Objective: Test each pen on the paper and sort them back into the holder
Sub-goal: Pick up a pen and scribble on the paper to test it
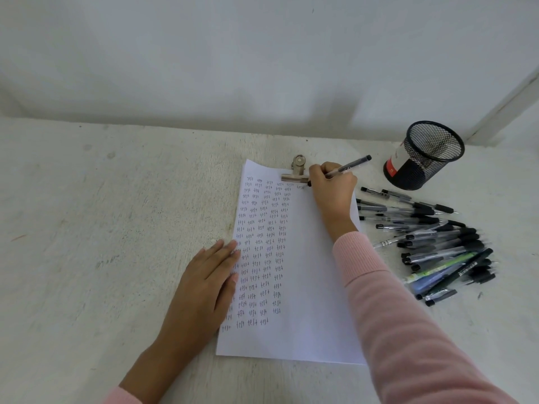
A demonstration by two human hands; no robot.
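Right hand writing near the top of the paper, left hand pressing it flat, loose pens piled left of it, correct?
One slip: the head view shows the loose pens piled right of the paper, not left. The right hand does write with a pen near the top; the left hand presses the paper flat.

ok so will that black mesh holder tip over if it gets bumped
Probably. The mesh holder is open wire with nothing showing above its rim, so it is likely light. Its base looks narrower than its rim, so a high nudge may tip it; a low push would likely slide it.
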